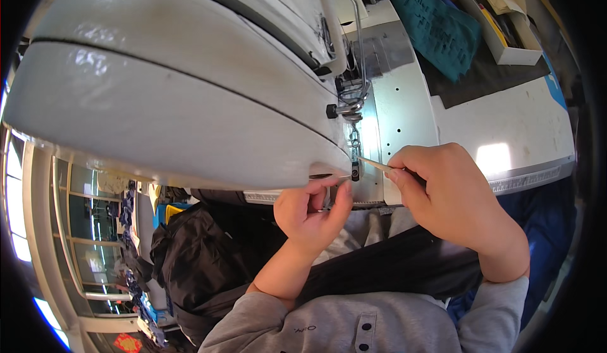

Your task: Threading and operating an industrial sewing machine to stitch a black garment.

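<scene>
1. White, glossy and rounded, the sewing machine head [177, 113] overhangs the stitching area, where small metal presser and needle fittings [355, 139] sit above a bright metal plate.
2. The right hand [446, 192] grips a slim, pale, pointed tool [377, 164] between thumb and fingers, its tip at the lower end of those fittings. Should that grip loosen or the angle drift, the tip could skid and scratch the plate or knock the fine parts.
3. The left hand [310, 217] is half curled below the machine's nose, thumb and fingertips close together; whether anything thin lies between them I cannot tell. Both hands are near the needle area, so an accidental start of the machine could injure fingertips.
4. The bulky head and the bent, shiny metal rod [361, 46] crowd the fittings from the left and the far side, leaving the near right side as the more open approach.
5. On the white table [525, 122], well apart from the hands, lie a dark flat mat [487, 87], a teal printed cloth [436, 30] and an open white box [520, 56] of papers.
6. Black, crumpled fabric [196, 245] is bunched below the machine at left; a loose fold could catch a forearm.
</scene>
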A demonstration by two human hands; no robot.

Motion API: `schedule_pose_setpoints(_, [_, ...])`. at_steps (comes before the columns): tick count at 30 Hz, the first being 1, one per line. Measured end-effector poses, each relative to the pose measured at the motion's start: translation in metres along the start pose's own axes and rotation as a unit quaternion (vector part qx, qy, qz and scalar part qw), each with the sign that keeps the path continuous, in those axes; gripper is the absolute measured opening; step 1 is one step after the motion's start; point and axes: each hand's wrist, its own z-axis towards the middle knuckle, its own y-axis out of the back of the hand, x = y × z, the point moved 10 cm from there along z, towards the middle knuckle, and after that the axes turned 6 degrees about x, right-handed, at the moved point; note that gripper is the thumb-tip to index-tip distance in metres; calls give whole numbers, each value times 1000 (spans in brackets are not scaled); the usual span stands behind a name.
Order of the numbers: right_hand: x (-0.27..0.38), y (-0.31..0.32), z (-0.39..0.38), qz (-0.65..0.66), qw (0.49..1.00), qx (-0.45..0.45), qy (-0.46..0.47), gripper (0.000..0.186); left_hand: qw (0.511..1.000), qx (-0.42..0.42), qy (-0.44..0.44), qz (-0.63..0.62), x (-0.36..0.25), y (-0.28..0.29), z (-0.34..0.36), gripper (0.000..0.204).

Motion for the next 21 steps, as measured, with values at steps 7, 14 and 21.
schedule_pose_setpoints(7, [0,0,4,-13,1000,17,-5,16,1000,10,3,10,1,-1,0,16])
schedule_pose_setpoints(14, [-1,3,8,-34,999,11,-14,16,1000,6,7,3,3,-2,0,16])
schedule_pose_setpoints(21, [0,2,8,-34,999,1,7,14,1000,13,2,5,1,-2,0,16])
